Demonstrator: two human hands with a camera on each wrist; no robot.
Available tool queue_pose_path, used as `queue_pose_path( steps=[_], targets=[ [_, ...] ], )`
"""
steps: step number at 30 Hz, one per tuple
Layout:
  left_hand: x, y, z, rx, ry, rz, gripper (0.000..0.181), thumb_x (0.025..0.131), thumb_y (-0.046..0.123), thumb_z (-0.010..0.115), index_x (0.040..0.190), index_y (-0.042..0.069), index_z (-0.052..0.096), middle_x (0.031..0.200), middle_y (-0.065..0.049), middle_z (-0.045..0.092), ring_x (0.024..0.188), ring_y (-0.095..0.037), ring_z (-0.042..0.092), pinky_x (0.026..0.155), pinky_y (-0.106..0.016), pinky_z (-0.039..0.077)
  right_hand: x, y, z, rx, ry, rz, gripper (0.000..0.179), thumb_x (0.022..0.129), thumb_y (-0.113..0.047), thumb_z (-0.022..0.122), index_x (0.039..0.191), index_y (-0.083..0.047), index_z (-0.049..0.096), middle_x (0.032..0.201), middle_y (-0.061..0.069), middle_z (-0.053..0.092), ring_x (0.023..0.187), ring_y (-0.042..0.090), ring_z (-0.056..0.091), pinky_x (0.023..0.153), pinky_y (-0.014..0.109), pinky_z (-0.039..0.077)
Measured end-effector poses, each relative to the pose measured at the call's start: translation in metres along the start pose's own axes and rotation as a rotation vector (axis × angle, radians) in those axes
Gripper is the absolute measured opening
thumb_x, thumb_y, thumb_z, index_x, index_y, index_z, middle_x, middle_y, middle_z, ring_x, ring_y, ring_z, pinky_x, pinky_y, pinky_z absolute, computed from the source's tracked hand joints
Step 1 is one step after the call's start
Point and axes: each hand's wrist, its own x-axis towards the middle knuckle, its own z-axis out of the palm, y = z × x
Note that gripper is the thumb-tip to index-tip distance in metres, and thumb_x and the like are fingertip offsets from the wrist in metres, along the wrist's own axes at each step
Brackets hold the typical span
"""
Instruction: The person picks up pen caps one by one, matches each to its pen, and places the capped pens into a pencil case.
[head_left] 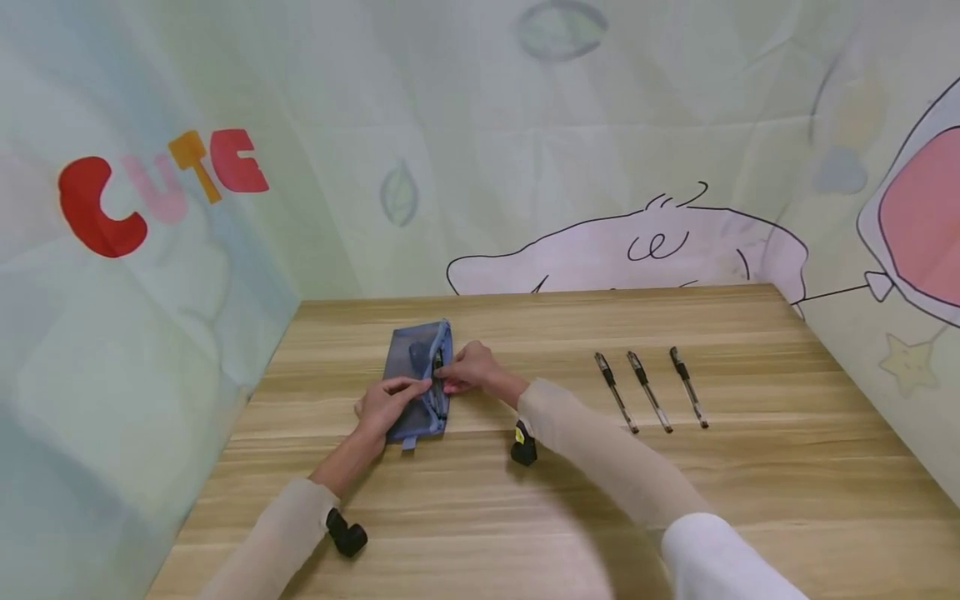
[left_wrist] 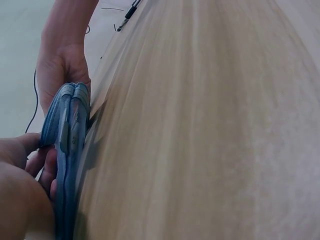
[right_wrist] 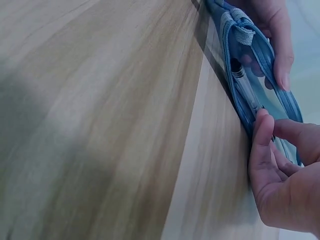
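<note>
A blue mesh pencil pouch [head_left: 403, 354] with a zipper edge lies on the left part of the table, its mouth facing right. My left hand [head_left: 384, 406] pinches the near rim of that mouth between thumb and fingers, holding it apart. At the opening, my right hand [head_left: 474, 368] pinches the end of a clear-barrelled pen [right_wrist: 245, 82]. Most of the pen is inside the pouch, lying along the zipper side in the right wrist view. The left wrist view shows the pouch edge-on, hiding the right fingertips.
Three black-capped pens lie side by side to the right: a left pen [head_left: 617, 393], a middle pen [head_left: 650, 393] and a right pen [head_left: 689, 389]. The wooden table [head_left: 465, 517] meets a printed cloth backdrop [head_left: 480, 183] at its back and sides.
</note>
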Motion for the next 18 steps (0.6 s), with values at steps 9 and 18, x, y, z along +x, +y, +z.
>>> queue_pose_path(
  steps=[9, 18],
  targets=[
    [-0.002, 0.001, -0.001, -0.071, -0.011, -0.031, 0.033, 0.083, 0.049, 0.083, 0.093, 0.018, 0.083, 0.073, 0.023, 0.070, 0.120, -0.022, 0.051, 0.115, -0.045, 0.012, 0.002, -0.004, 0.011, 0.025, 0.027, -0.032, 0.014, 0.088, 0.001, 0.075, 0.091, 0.014, 0.074, 0.056, 0.007, 0.069, 0.046, 0.007, 0.064, 0.052, 0.019, 0.056],
    [-0.002, 0.004, 0.000, -0.088, -0.002, -0.040, 0.025, 0.085, 0.047, 0.082, 0.089, 0.022, 0.083, 0.074, 0.026, 0.069, 0.113, -0.019, 0.053, 0.114, -0.043, 0.012, 0.007, -0.004, 0.021, 0.126, 0.028, -0.073, 0.017, 0.086, 0.009, 0.065, 0.098, 0.020, 0.070, 0.088, 0.033, 0.072, 0.048, 0.008, 0.066, 0.059, 0.024, 0.060]
  ],
)
